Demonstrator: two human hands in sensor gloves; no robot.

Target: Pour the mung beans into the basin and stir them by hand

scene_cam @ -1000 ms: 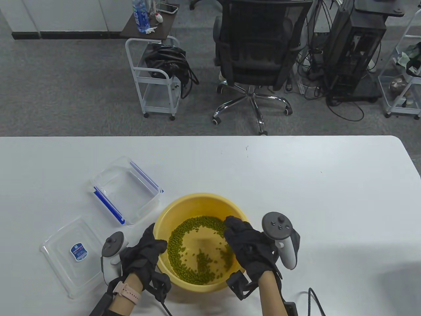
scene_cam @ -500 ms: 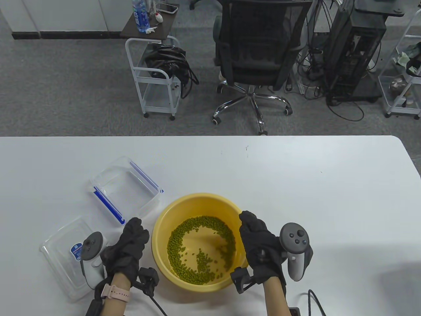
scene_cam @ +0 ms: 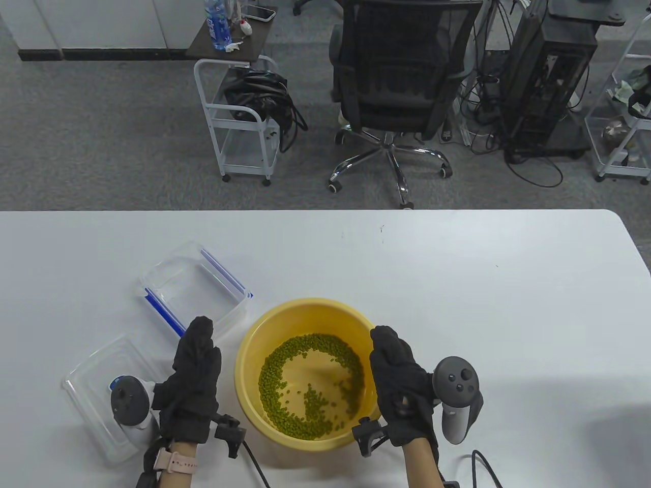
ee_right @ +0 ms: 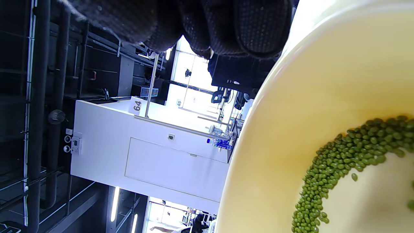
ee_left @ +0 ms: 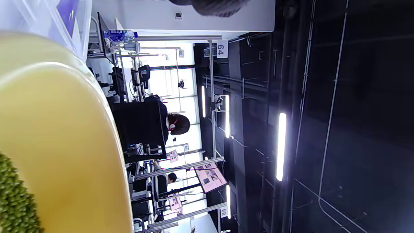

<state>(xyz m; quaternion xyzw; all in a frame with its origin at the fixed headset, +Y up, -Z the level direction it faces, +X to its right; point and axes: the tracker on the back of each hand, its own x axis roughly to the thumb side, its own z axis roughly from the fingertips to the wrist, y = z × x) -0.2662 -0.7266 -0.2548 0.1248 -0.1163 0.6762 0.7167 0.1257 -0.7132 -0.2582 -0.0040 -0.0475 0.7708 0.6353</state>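
Note:
A yellow basin (scene_cam: pixel 305 308) stands on the white table near its front edge, with green mung beans (scene_cam: pixel 285 401) lying in a ring round its bottom. My left hand (scene_cam: pixel 196 356) is just left of the basin, fingers straight, holding nothing. On the other side my right hand (scene_cam: pixel 394 358) stands by the right rim with straight fingers, also holding nothing. The right wrist view shows the basin's inner wall (ee_right: pixel 300 106) and the beans (ee_right: pixel 339 155) below my fingertips (ee_right: pixel 258 29). The basin (ee_left: pixel 58 139) fills the left of the left wrist view.
A clear box with blue clips (scene_cam: pixel 196 290) lies empty to the left behind the basin, and its clear lid (scene_cam: pixel 101 376) lies flat under my left wrist. Beyond the table stand an office chair (scene_cam: pixel 396 76) and a white cart (scene_cam: pixel 244 117).
My right hand came out of the basin to its right rim. My left hand let go of the left rim, moved left and straightened its fingers.

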